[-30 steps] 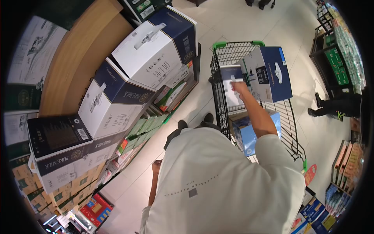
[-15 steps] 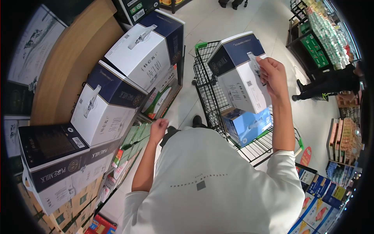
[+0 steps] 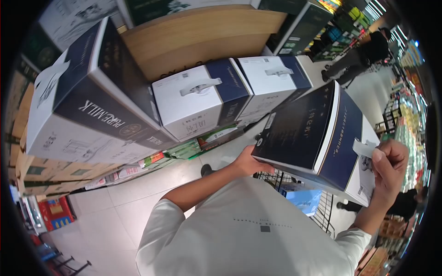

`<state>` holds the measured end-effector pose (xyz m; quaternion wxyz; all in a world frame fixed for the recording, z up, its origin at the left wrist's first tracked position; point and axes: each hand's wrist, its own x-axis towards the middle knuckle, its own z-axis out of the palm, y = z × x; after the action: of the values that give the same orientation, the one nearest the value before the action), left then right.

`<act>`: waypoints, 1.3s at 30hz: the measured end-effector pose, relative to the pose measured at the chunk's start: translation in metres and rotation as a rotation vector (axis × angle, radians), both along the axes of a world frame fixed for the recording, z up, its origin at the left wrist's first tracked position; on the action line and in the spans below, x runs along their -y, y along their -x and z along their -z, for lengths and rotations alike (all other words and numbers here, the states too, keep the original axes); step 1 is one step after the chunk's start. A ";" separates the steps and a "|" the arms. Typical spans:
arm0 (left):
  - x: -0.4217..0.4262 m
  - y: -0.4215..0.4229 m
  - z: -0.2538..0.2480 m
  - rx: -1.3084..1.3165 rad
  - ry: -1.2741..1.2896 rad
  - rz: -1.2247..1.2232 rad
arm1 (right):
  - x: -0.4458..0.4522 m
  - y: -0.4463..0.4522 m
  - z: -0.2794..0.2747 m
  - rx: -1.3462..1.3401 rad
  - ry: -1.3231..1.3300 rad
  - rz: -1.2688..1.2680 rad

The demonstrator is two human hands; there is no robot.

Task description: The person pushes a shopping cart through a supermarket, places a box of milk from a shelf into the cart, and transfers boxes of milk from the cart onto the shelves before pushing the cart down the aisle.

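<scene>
There is 1 cam, worn on the person's head, approx. at eye height. It looks fwd and steeply down, over the pale shirt [image 3: 244, 239], which fills the bottom middle. The lens is v. wide, like a fisheye: corners are black, and lines bend nr. the edge. Shirt, left hand [image 3: 251, 162], right hand [image 3: 389, 172] and held box [image 3: 317, 142] are close to the cam. The top of the view faces a wooden panel [image 3: 198, 34], w/ the row of boxes [image 3: 184, 101] before it, seen from above. Floor [image 3: 106, 211] shows lower left; the shop aisle recedes, tilted, toward upper rt.
</scene>
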<state>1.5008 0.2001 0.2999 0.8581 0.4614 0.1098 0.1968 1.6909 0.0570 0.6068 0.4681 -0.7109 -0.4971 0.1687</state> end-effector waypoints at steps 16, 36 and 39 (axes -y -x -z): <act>-0.042 0.094 -0.060 -0.034 0.185 -1.006 | -0.247 0.126 -0.052 0.487 -0.364 -0.748; -0.050 0.082 -0.015 -0.298 -0.331 -1.107 | -0.251 0.058 0.136 -0.902 -0.305 -0.239; -0.044 0.070 -0.009 -0.496 -0.779 -0.722 | -0.199 0.034 0.151 -0.618 -0.473 -0.100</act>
<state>1.4305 0.2443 0.3093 0.4525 0.7086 0.3770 0.3886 1.6571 0.2557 0.4560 0.7378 -0.4742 -0.3918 0.2781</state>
